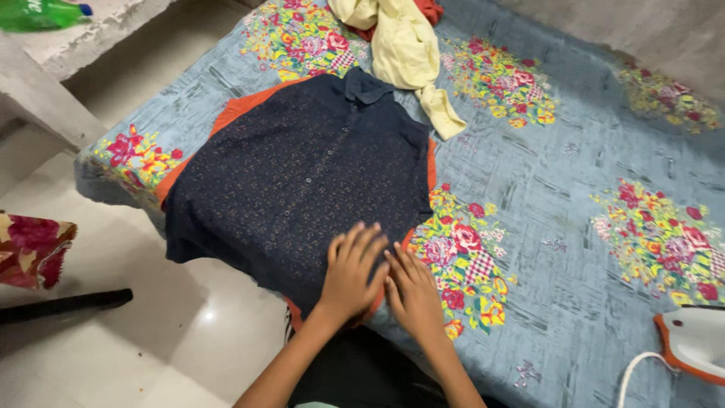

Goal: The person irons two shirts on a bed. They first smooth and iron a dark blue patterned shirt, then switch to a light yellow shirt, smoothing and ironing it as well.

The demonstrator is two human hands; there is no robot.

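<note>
— What takes up most of the view?

— A bed (574, 174) under a blue sheet with bright flower patches. On its near left part lies a dark navy shirt (302, 174), front up, collar away from the person, spread flat over an orange cloth (226, 121) that shows only as a border around it.

— Anything else on the bed?

— A crumpled pale yellow garment (404, 53) just past the collar, and the tip of a white and orange iron (695, 340) at the near right edge, well apart from the shirt.

— And the hands?

— Both lie flat at the shirt's near hem, side by side and nearly touching. The left hand (351, 272) rests on the navy cloth with fingers spread; the right hand (414, 291) is palm down with fingers closer together, at the hem's edge. Neither pinches anything.

— How would that shirt handle?

— Light, thin and limp, I'd judge; it would sag and crease when lifted. Best taken by hem corners or shoulders, two-handed.
</note>
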